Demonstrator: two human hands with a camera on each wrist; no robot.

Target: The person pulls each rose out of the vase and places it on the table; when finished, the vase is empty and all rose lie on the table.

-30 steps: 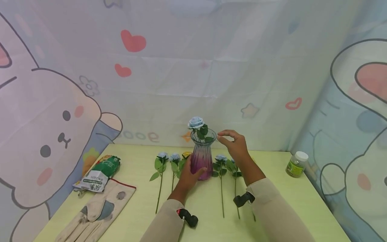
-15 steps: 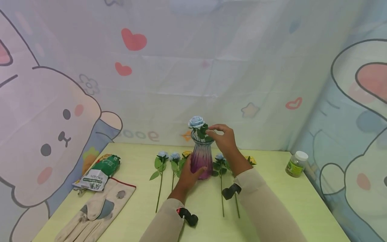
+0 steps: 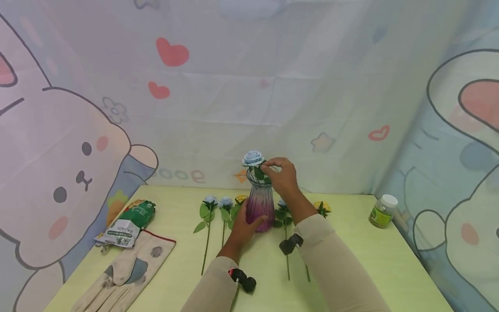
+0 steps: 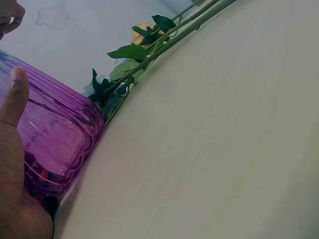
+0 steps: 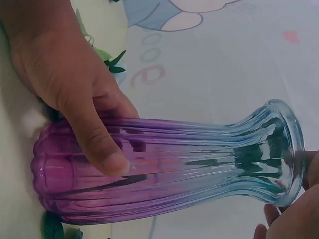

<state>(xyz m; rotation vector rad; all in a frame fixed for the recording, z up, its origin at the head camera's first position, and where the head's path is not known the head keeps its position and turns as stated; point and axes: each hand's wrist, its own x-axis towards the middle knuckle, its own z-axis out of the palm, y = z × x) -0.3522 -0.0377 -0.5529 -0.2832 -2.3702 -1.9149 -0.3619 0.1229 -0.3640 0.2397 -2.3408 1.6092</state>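
A ribbed glass vase (image 3: 262, 206), purple below and bluish clear at its flared mouth, stands upright on the table. My left hand (image 3: 242, 229) grips its lower body from the left, the thumb across the front, as the right wrist view also shows. A light-blue artificial rose (image 3: 253, 158) stands in the vase, its bloom above the rim and its leaves at the mouth. My right hand (image 3: 285, 177) is at the right of the mouth, thumb and index finger pinching the rose just under the bloom. The right hand covers part of the rim and some leaves.
Blue roses (image 3: 210, 200) and a yellow rose (image 3: 240, 199) lie left of the vase. Another blue rose (image 3: 282, 203) and a yellow rose (image 3: 322, 208) lie right. A work glove (image 3: 130, 264), a green-and-white packet (image 3: 130, 223) and a white-capped jar (image 3: 383, 212) are farther out.
My right hand has moved left from beside the vase's rim to the rose, its fingertips now under the bloom. The left hand keeps its grip on the vase.
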